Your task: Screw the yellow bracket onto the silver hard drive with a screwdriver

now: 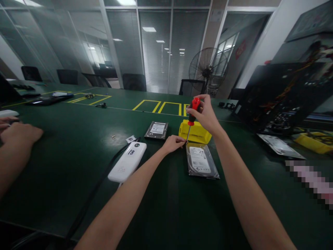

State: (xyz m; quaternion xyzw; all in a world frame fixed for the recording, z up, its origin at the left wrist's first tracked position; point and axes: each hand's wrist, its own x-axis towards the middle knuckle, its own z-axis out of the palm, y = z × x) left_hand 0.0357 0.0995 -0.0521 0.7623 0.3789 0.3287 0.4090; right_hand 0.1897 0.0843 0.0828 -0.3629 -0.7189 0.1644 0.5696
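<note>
Bare forearms (pixel 249 180) come in from five and seven o'clock over a dark green, faintly glossy counter (pixel 88 146). Toward four o'clock lies a hard drive (pixel 201 161), label up, with a yellow bin (pixel 196 133) just beyond it. At two o'clock the right hand (pixel 205 114) has its fingers clamped on a red-and-black screwdriver (pixel 194 107), its tip down by the drive's eleven o'clock corner. The left hand (pixel 173 144) has its fingers close by that tip; whether they pinch anything is too small to tell. A second drive (pixel 156 130) sits near centre, a white device (pixel 127 163) marked 18 at eight. Another person's hand (pixel 23 133) shows at nine; a black computer case (pixel 267 93) stands near three. Yellow tape (pixel 170 103) outlines rectangles at twelve. Behind are dark chairs (pixel 134 82), a large fan (pixel 206 71) at one, and glass partitions (pixel 154 52) reflecting ceiling lights.
</note>
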